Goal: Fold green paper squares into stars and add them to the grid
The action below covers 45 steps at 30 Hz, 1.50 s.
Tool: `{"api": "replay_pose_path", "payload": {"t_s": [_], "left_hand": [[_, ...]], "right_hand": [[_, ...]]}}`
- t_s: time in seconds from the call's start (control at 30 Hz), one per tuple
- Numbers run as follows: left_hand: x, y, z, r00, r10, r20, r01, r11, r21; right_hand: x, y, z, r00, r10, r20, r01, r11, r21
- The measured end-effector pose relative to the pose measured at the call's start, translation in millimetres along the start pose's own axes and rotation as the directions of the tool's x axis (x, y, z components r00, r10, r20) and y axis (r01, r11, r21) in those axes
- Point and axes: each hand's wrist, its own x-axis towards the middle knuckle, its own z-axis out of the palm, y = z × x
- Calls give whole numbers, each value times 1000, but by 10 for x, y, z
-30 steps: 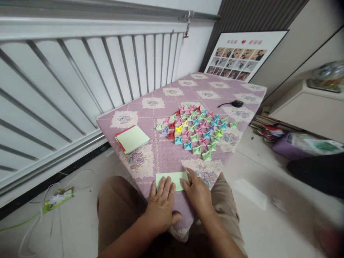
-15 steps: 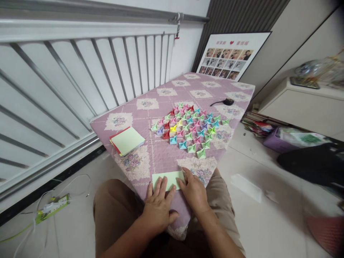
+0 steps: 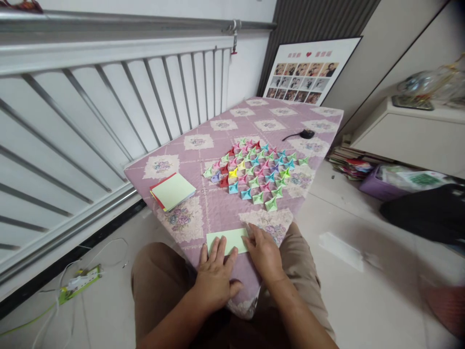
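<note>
A pale green sheet of paper, a wide rectangle that looks folded, lies near the front corner of the table. My left hand rests flat on its left part, fingers spread and pressing down. At the right edge of the sheet, my right hand has its thumb on the paper and its index finger close by, the fingers drawn together at that edge. The underside of those fingertips is hidden. Farther back stand several small folded paper pieces in many colours, set in slanting rows.
A stack of coloured paper, pale green on top, lies at the left. The flowered tablecloth covers the table. A black object with a thin tail sits far right. A radiator runs along the left; a power strip lies on the floor.
My right thumb and index finger have come closer together at the paper's right edge. My left hand stays flat on the sheet. The view has shifted slightly.
</note>
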Motion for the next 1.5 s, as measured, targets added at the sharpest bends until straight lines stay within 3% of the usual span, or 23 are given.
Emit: {"api": "replay_pose_path", "payload": {"t_s": [0.13,0.2,0.33,0.4,0.7,0.8,0.93,1.13,1.5], "left_hand": [[-1,6,2,1000,-2,4,2,1000,-4],[-7,8,6,1000,-6,0,6,1000,-8],[-20,11,2,1000,-5,-10,5,1000,8],[-21,15,-5,1000,-6,0,6,1000,25],[-24,-17,-51,1000,10,23,-12,998,68],[-72,-132,-106,997,77,28,-79,995,66],[-157,-327,-185,987,156,25,-157,986,52],[-281,-541,-197,987,160,-14,-158,982,99],[-399,-698,-135,994,110,-29,-104,983,151]], "right_hand": [[-33,130,-93,987,23,-162,8,983,183],[-101,87,-165,979,-48,-196,87,977,197],[-306,-168,-207,947,-310,-88,322,924,207],[-389,-261,-163,926,-373,-57,376,903,208],[-430,-142,-42,933,-358,-36,358,916,181],[-431,-167,-65,931,-364,10,360,924,130],[-432,-287,-142,919,-361,159,361,932,29],[-435,-377,-222,900,-354,255,369,929,-15],[-452,103,-308,914,-344,216,375,919,-123]]}}
